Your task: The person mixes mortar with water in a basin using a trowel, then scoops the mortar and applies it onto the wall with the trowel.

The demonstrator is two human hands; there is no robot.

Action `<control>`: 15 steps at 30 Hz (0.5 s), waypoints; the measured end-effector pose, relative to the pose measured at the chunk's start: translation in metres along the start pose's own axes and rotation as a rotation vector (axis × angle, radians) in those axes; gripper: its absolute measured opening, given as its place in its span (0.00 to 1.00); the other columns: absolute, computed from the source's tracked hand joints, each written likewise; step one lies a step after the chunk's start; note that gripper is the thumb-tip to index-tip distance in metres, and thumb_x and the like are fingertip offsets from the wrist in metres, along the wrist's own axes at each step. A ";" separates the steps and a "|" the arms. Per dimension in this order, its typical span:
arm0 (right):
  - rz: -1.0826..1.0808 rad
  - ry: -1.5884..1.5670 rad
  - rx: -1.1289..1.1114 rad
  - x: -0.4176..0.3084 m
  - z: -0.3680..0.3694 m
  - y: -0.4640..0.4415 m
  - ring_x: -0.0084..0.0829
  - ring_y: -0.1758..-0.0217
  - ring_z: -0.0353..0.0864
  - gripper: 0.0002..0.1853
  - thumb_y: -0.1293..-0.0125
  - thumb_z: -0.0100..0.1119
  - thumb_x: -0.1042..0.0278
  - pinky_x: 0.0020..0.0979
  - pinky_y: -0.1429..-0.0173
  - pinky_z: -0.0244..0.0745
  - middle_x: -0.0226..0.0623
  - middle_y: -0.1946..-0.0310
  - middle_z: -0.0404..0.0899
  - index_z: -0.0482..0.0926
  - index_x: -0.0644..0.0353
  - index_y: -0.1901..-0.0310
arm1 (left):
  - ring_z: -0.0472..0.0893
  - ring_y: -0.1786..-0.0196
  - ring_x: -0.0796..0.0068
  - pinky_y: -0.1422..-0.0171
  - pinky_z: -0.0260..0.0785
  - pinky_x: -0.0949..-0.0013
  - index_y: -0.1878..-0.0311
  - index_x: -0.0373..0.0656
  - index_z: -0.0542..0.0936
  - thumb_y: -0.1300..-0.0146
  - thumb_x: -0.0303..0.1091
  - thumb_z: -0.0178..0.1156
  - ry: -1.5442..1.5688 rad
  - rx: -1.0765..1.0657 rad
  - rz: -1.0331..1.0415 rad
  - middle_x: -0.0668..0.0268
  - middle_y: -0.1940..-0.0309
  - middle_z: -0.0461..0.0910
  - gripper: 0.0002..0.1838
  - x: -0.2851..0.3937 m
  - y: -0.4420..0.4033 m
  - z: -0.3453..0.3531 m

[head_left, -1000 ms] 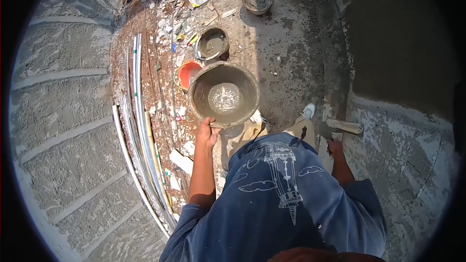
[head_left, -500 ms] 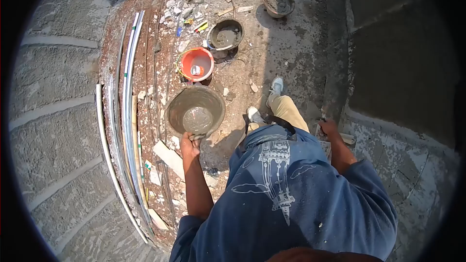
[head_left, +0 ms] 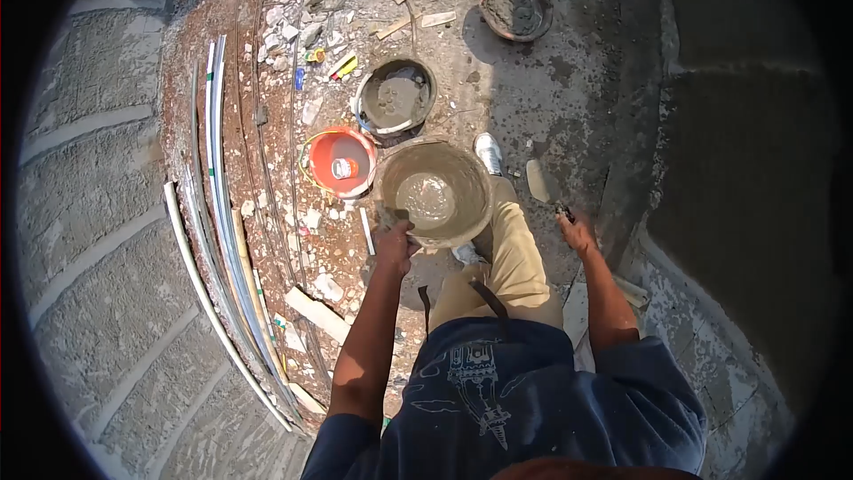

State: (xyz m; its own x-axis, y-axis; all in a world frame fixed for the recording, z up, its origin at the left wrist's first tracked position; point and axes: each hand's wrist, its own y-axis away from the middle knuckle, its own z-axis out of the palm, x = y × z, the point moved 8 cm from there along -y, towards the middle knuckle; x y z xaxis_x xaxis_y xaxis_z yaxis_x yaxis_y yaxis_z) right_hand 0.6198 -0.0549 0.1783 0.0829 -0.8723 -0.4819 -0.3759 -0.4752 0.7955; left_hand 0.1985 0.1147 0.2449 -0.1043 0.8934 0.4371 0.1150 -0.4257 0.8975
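Observation:
My left hand (head_left: 394, 243) grips the near-left rim of a round, mud-coated basin (head_left: 458, 187), with wet grey mortar in its bottom. The basin is held up in front of my legs, and its mouth faces me. In my right hand (head_left: 577, 229) is the handle of a trowel (head_left: 538, 182), its blade pointing forward over the ground. Just left of the basin stands an orange bucket (head_left: 313, 160) with a white-and-red can (head_left: 344, 168) inside. Behind them is a dark bucket (head_left: 361, 105) holding grey mortar.
Farther off stands another bucket of mortar (head_left: 544, 28) with a raised handle. Long pipes and strips (head_left: 218, 142) lie along the left wall (head_left: 89, 196). Rubble (head_left: 289, 31), wood pieces and wrappers litter the ground. A rough wall edge (head_left: 662, 124) runs down the right side.
My left hand has carried the basin rightward, nearer my legs. The trowel has come into view in my right hand, which has moved forward and left. My feet and view have shifted.

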 end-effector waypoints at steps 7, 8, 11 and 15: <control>0.252 0.380 -0.020 0.127 -0.020 -0.107 0.52 0.59 0.86 0.24 0.39 0.66 0.52 0.48 0.50 0.78 0.49 0.59 0.86 0.81 0.61 0.47 | 0.85 0.53 0.60 0.55 0.79 0.59 0.38 0.38 0.74 0.41 0.28 0.64 -0.150 -0.135 0.099 0.54 0.49 0.82 0.25 0.005 -0.233 0.218; 0.227 0.459 -0.005 0.144 -0.022 -0.126 0.52 0.57 0.86 0.24 0.39 0.66 0.53 0.48 0.48 0.78 0.50 0.57 0.86 0.81 0.61 0.47 | 0.85 0.54 0.62 0.61 0.80 0.60 0.36 0.42 0.71 0.40 0.24 0.63 -0.191 -0.166 0.173 0.57 0.48 0.81 0.28 -0.006 -0.271 0.241; 0.067 0.596 -0.038 0.071 -0.023 -0.148 0.48 0.57 0.86 0.22 0.40 0.67 0.57 0.45 0.49 0.79 0.49 0.55 0.84 0.80 0.62 0.47 | 0.82 0.47 0.59 0.52 0.78 0.55 0.28 0.44 0.64 0.41 0.32 0.70 -0.264 -0.224 0.155 0.53 0.43 0.78 0.39 0.007 -0.298 0.301; 0.210 0.387 -0.234 -0.024 0.016 -0.166 0.36 0.63 0.83 0.21 0.37 0.65 0.62 0.38 0.57 0.79 0.41 0.61 0.82 0.76 0.61 0.45 | 0.79 0.41 0.60 0.46 0.74 0.54 0.19 0.48 0.55 0.43 0.55 0.74 -0.312 -0.120 -0.069 0.54 0.36 0.75 0.55 0.010 -0.281 0.285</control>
State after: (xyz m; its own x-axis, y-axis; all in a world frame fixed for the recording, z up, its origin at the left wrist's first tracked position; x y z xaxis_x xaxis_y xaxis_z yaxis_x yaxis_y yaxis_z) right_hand 0.6657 0.0465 0.0523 0.3810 -0.9096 -0.1659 -0.2074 -0.2589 0.9434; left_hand 0.4465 0.2841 -0.0194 0.2012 0.9137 0.3531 -0.0007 -0.3604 0.9328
